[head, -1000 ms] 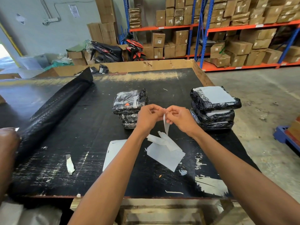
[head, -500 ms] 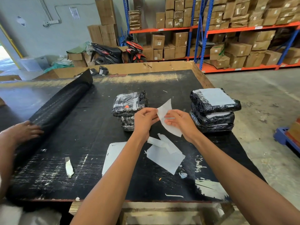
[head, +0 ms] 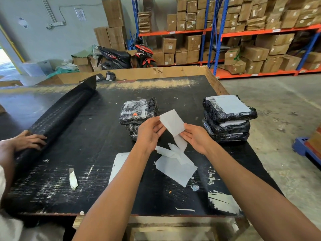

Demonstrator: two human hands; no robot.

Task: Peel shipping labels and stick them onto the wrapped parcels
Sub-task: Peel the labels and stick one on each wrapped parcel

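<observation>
Now both hands, left hand (head: 149, 131) and right hand (head: 196, 138), pinched the peeled label (head: 172, 124) above the unlabelled parcels (head: 139, 112), where, I judged, it could curl and stick to itself.

Even, fairly bright indoor light; daylight blows out the doorway (head: 4, 58) at far left. Soft short shadows under the forearms on the black table (head: 83, 136), which shows dull sheen. Wide-angle bending at edges: shelving (head: 215, 32) leans. Focus sharp, slight softness in corners.
</observation>
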